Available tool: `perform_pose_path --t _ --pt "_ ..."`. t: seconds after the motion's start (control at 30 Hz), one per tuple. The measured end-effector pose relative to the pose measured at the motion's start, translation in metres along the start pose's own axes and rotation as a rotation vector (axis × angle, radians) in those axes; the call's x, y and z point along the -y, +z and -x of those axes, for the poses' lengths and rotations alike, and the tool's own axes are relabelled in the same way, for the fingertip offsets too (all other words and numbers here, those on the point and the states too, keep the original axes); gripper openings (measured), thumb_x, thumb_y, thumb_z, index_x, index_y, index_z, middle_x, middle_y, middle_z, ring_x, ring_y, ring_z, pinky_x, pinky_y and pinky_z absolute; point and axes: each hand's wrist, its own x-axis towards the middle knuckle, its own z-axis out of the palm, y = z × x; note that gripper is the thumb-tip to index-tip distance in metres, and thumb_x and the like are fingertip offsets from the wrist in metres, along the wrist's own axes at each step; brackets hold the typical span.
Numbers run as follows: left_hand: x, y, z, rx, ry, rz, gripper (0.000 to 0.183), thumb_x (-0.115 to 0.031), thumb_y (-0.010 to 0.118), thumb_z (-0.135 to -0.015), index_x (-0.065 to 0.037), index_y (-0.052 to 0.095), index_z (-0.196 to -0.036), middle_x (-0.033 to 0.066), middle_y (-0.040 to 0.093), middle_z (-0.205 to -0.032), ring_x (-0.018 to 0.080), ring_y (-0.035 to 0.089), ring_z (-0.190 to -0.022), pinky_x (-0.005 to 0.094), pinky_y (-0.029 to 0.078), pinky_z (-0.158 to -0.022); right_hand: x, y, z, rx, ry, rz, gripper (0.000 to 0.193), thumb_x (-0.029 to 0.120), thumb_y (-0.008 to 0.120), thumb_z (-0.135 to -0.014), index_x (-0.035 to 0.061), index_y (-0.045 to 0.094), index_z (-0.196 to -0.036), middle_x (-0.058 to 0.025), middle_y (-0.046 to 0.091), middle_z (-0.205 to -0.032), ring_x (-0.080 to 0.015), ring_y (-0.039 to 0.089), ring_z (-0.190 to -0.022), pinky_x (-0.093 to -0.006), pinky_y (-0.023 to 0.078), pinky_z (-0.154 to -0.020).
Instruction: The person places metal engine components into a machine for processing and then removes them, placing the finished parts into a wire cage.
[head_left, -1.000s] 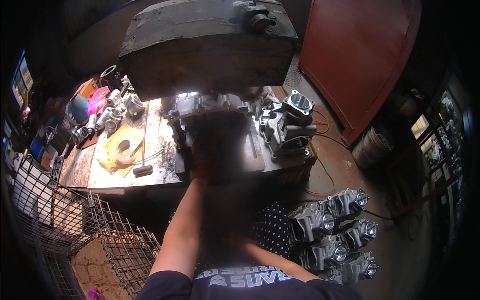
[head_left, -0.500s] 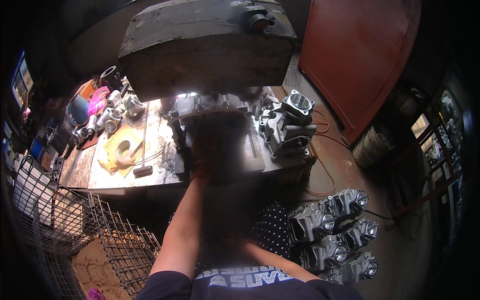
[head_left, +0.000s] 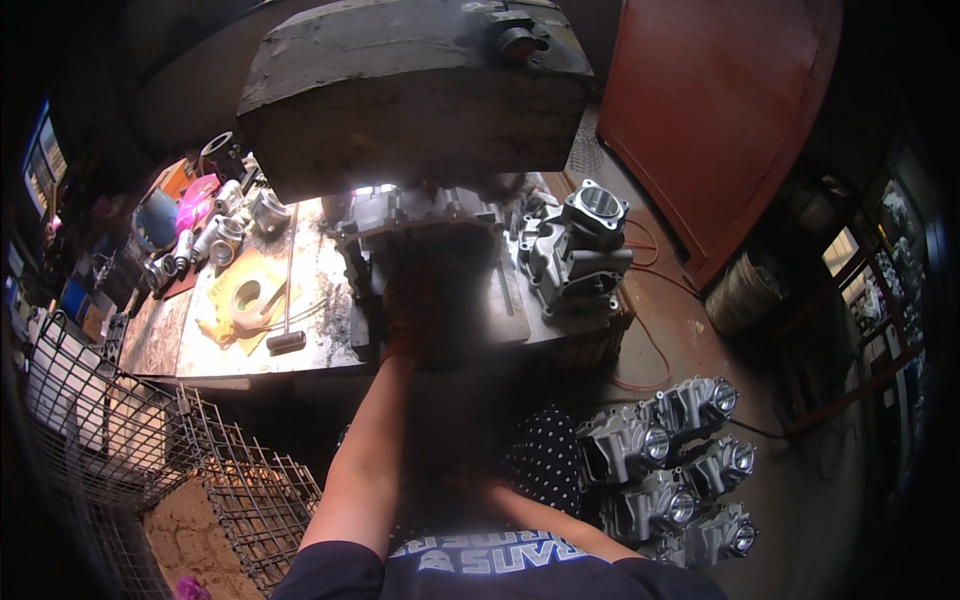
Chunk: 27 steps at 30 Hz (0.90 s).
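Note:
A silver metal casting with bolt lugs along its edge sits on the workbench beneath a big grey machine housing. My left hand reaches forward to the near side of this casting. It looks gloved, and deep shadow hides its fingers and whether they touch the metal. Low in front of my body is my right hand, close to the polka-dot cloth over my lap. Darkness swallows its fingers too, so what it may hold cannot be made out. A second casting with a round bore stands right of the first.
The grey machine housing overhangs the bench. On the bench's left lie a tape roll, a hammer-like tool and metal cylinders. A wire cage stands lower left. Several castings rest on the right floor, below an orange hose.

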Motion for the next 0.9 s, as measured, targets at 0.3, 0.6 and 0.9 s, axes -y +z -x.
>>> perform_pose_path --t 0.3,0.6,0.9 --pt "0.005 0.005 0.002 -0.025 0.017 -0.021 0.046 -0.025 0.055 -0.082 -0.006 0.054 -0.124 0.014 0.055 -0.125 0.0284 0.048 -0.12 0.0448 0.024 -0.112 0.028 -0.03 0.017 0.218 -0.255 0.819 0.043 0.028 0.035 -0.098 0.0168 0.038 -0.14 -0.007 0.043 -0.139 -0.0206 0.047 -0.122 -0.0339 0.044 -0.095" --pt "0.003 0.0 0.003 0.02 0.004 -0.026 0.045 -0.023 0.052 -0.083 -0.006 0.053 -0.125 0.0137 0.055 -0.125 0.0276 0.049 -0.12 0.045 0.024 -0.112 -0.001 0.011 -0.014 0.108 -0.516 1.617 0.044 0.025 0.031 -0.098 0.0204 0.034 -0.142 -0.0051 0.038 -0.143 -0.0203 0.043 -0.125 -0.0336 0.043 -0.098" --pt "0.003 0.0 0.002 0.021 0.012 -0.06 0.045 -0.024 0.052 -0.083 -0.007 0.053 -0.125 0.0131 0.055 -0.125 0.0273 0.049 -0.119 0.0452 0.024 -0.112 -0.013 0.012 -0.021 0.206 -0.13 0.247 0.044 0.039 0.031 -0.098 0.0249 0.041 -0.139 -0.0069 0.038 -0.144 -0.0229 0.042 -0.128 -0.0342 0.035 -0.104"
